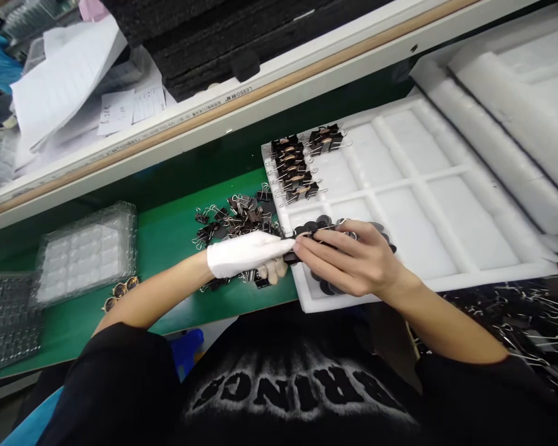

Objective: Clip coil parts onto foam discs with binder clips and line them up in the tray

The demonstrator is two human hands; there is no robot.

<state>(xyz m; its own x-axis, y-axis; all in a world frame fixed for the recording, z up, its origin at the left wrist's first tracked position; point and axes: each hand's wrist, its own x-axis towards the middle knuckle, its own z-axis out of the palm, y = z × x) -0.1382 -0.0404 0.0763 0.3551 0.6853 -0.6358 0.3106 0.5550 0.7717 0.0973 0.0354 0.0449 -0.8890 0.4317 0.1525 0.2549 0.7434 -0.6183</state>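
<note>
Pinching a black binder clip (291, 257) at the centre of the frame with the white-gloved left hand (248, 253). Reaching in from the lower right with the bare right hand (360, 260), bending its fingers close together and touching near the left fingertips; hiding its thumb, so leaving any grip of its own impossible to tell. Showing dark discs (325, 287) beneath the right hand, inside a compartment of the white tray (486, 271). Lining up binder-clip bundles (291, 159) in the tray's upper-left compartment. Heaping loose clips (235, 218) on the green table (84, 325), left of centre, around the gloved hand.
</note>
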